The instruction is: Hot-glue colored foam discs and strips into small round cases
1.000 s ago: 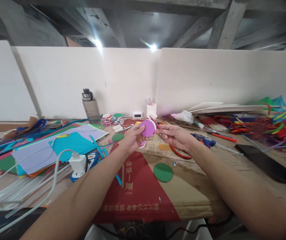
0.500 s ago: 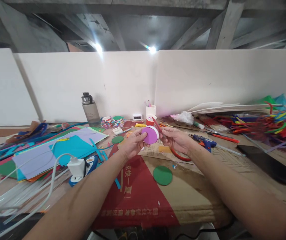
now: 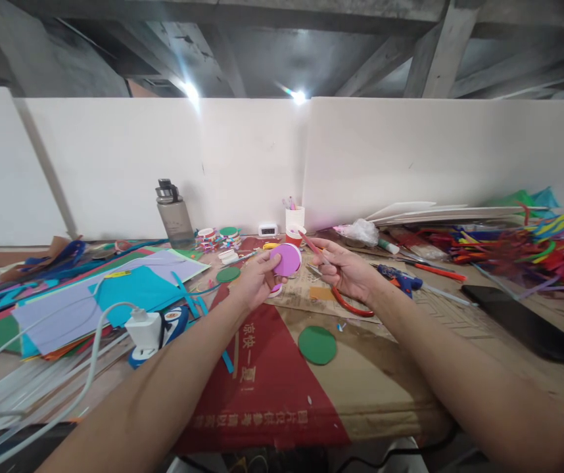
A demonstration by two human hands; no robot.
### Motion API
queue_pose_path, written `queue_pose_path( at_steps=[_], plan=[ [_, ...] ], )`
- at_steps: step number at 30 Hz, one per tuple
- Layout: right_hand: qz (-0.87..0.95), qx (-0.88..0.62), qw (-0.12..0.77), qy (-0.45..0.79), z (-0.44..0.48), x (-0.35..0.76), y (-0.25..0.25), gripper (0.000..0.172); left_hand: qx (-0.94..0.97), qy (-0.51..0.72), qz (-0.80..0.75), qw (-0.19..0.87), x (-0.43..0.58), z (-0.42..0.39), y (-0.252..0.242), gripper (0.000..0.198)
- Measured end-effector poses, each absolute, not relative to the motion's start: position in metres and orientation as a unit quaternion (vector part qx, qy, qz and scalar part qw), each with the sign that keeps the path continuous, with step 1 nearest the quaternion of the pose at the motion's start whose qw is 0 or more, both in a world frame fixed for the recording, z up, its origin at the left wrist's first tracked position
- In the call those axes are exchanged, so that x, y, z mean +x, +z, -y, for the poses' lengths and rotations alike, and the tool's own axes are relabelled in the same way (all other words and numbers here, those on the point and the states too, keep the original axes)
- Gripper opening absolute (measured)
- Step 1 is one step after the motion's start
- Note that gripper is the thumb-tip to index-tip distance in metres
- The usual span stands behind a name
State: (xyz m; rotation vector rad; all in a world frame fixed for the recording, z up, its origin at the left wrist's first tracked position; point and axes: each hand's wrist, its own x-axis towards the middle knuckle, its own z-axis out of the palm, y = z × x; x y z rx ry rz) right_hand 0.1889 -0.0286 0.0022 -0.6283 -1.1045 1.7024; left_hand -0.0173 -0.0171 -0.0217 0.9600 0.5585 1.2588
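My left hand (image 3: 255, 281) pinches a round purple disc (image 3: 286, 260) with a pale rim showing at its right side. A second bit of purple and white shows just below those fingers; I cannot tell if it is held. My right hand (image 3: 347, 268) is closed on a slim red pen-like stick (image 3: 312, 246), its tip pointing up and left. The stick is apart from the disc. Under the right hand lie scissors with red handles (image 3: 352, 306). A green disc (image 3: 317, 345) lies flat on the cardboard nearer me, and another green disc (image 3: 227, 274) is farther left.
A water bottle (image 3: 173, 217), a small clock (image 3: 268, 230) and a red-and-white cup (image 3: 295, 235) stand along the back. Coloured sheets (image 3: 60, 318) and a white charger (image 3: 144, 330) are at left. At right lie a blue glue gun (image 3: 400, 279), a black phone-like slab (image 3: 528, 325) and bundled colourful strips (image 3: 558, 249).
The red stick has drawn away from the disc's edge, with my right hand tilting it. My left hand and the purple disc have shifted slightly left, turning the disc's face more toward me.
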Motion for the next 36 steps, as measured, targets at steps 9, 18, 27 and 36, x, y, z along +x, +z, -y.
queue_pose_path(
  at_steps=[9,18,27,36],
  plan=[
    [0.478,-0.318,0.503,0.646,0.032,0.185,-0.007,0.035,0.53,0.44,-0.262,0.677,-0.011,0.027,-0.03,0.049],
    [0.463,-0.365,0.605,0.535,0.029,0.195,-0.003,0.025,0.65,0.276,-0.248,0.663,-0.003,0.036,-0.042,0.051],
    [0.461,-0.301,0.719,0.424,0.024,0.205,0.006,0.041,0.662,0.243,-0.23,0.671,0.006,0.057,-0.029,0.043],
    [0.49,-0.361,0.685,0.401,0.021,0.21,0.002,0.026,0.672,0.162,-0.163,0.704,0.019,0.086,-0.018,0.04]
  ],
)
